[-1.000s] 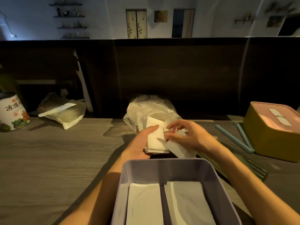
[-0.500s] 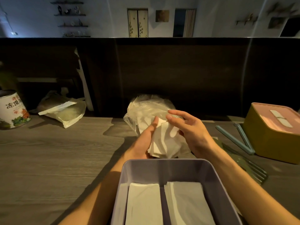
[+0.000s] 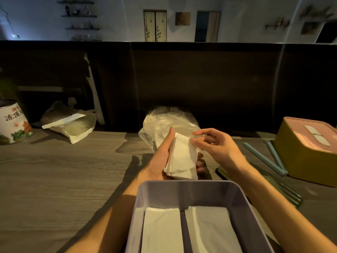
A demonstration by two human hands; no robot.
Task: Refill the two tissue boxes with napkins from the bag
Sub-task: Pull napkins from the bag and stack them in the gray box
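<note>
My left hand (image 3: 161, 159) grips a stack of white napkins (image 3: 182, 157), thumb along its left side and fingertips curling round the right. My right hand (image 3: 215, 145) hovers at the stack's upper right edge, fingers loosely spread, fingertips near or touching the top napkin. Behind them lies the clear plastic bag (image 3: 164, 121) with more napkins inside. In front of me stands an open lilac tissue box (image 3: 182, 190) holding two piles of white napkins side by side. A yellow tissue box with a pink lid (image 3: 306, 154) sits at the right, a napkin poking from its slot.
A printed tin can (image 3: 12, 123) stands far left, and a crumpled bag with a white strip (image 3: 71, 123) lies next to it. Pale blue and dark green clips (image 3: 269, 157) lie between the boxes. A dark wooden partition rises behind the table (image 3: 54, 170).
The napkin stack has been lifted and tilted upright in my left hand. My right hand has let go of the lower napkin and moved up to the stack's top right edge.
</note>
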